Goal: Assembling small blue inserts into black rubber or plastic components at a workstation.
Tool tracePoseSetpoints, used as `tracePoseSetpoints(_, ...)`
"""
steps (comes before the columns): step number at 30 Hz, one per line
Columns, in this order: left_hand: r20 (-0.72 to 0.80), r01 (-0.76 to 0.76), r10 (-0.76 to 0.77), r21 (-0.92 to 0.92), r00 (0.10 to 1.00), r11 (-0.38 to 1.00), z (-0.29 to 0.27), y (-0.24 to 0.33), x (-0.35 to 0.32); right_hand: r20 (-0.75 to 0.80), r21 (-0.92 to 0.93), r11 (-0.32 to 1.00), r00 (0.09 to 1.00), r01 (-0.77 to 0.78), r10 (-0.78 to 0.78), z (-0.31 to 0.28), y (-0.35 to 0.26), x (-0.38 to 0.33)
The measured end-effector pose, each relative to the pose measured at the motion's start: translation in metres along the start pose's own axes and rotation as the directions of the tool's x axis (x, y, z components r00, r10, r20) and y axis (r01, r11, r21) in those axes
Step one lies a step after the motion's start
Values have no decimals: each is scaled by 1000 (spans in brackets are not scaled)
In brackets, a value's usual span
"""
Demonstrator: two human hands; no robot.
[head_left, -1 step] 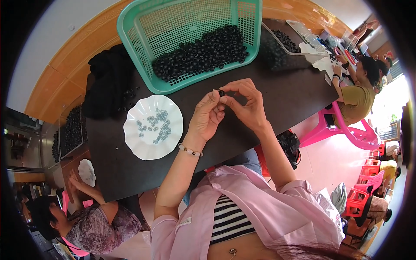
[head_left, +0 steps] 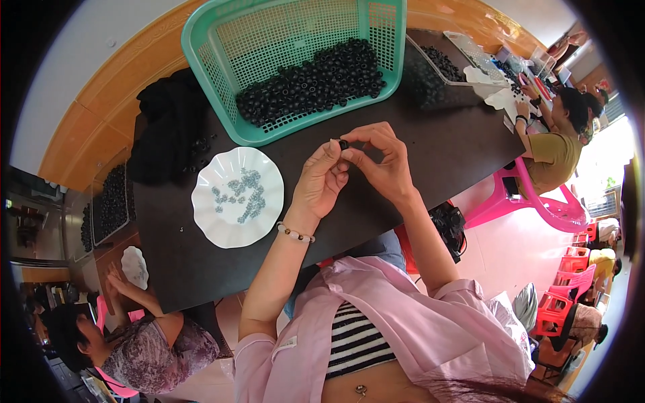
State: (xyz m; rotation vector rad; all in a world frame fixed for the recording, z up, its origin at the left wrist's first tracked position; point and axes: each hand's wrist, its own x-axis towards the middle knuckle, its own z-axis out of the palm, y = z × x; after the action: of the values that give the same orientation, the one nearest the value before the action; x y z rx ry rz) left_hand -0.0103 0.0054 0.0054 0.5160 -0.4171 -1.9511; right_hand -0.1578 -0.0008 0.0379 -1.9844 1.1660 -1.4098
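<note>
Thumb and fingertips of the left hand (head_left: 317, 180) and the right hand (head_left: 388, 161) meet at one small black piece (head_left: 344, 144), pinched between them above the dark table (head_left: 437, 144). Both grips are closed down to the thickness of the piece; the left hand's other fingers curl loosely toward the palm, while the right thumb and forefinger make a rounded arch with a gap behind the tips. The piece is squat and rounded, deep black with a slight sheen, and much of it is covered by the fingertips, so whether it has a hole cannot be told. A bracelet of pale and brown beads (head_left: 295, 233) circles the left wrist. Just beyond the hands stands a green mesh basket (head_left: 245, 136), a heap of black ring-like pieces (head_left: 316, 80) in it, many showing round openings. To the left, a white wavy-rimmed plate (head_left: 208, 176) carries small clear bluish pieces (head_left: 252, 198), scattered and clustered. Behind that plate lies a black cloth (head_left: 164, 127); right of the basket sits a see-through tub (head_left: 463, 83) with more black pieces (head_left: 440, 64)
</note>
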Motion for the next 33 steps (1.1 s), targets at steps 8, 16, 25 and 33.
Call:
tracePoseSetpoints(8, 52, 14, -13, -16, 999, 1000, -3, -2, 1, 39, 424, 896, 992, -128, 124, 5, 16, -10)
tracePoseSetpoints(16, 58, 31, -34, 52, 998, 998, 1, -3, 0, 26, 454, 877, 986, -160, 166, 4, 16, -16)
tracePoseSetpoints(25, 8, 14, -14, 72, 1000, 997, -7, -6, 2, 3, -294, 933, 976, 207, -216, -9, -3, -5)
tracePoseSetpoints(33, -11, -170, 172, 78, 985, 982, 0, 11, -5, -7, -191, 981, 1000, 21, -22, -17, 3, -16)
